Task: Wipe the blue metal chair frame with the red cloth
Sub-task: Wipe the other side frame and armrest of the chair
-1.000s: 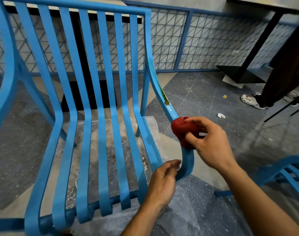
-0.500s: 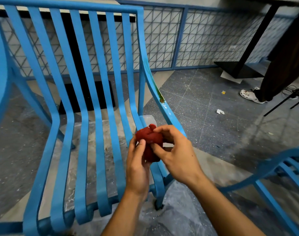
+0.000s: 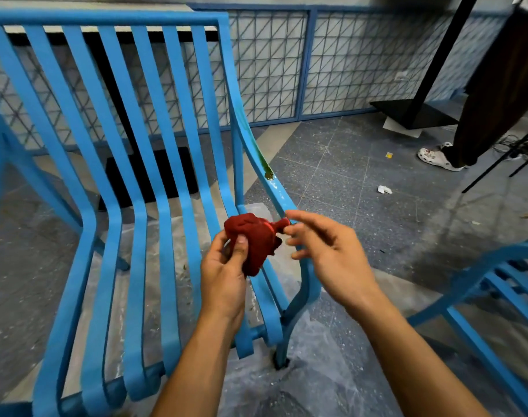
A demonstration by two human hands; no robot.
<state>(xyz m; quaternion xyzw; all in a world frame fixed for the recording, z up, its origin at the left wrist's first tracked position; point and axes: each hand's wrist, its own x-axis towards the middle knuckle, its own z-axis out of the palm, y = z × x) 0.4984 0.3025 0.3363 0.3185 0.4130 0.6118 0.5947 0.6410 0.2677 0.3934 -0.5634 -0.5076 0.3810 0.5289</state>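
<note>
The crumpled red cloth (image 3: 255, 245) is bunched in the left hand (image 3: 223, 278), thumb and fingers curled round it, over the seat slats of the blue metal chair frame (image 3: 106, 18) (by its right armrest). The right hand (image 3: 331, 254) is spread loosely alongside, gripping nothing, fingertips at the cloth's corner.

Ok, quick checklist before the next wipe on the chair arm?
1. Cloth held: ok, left hand grips the bunched red cloth.
2. Second grip: not ok, right hand is loose-fingered beside the cloth tip.
3. Target found: ok, yellow-green stain on the chair arm, above the hands.
4. Cloth on stain: not ok, well below it.
5. Bystander clear: ok, shoe far right.
</note>
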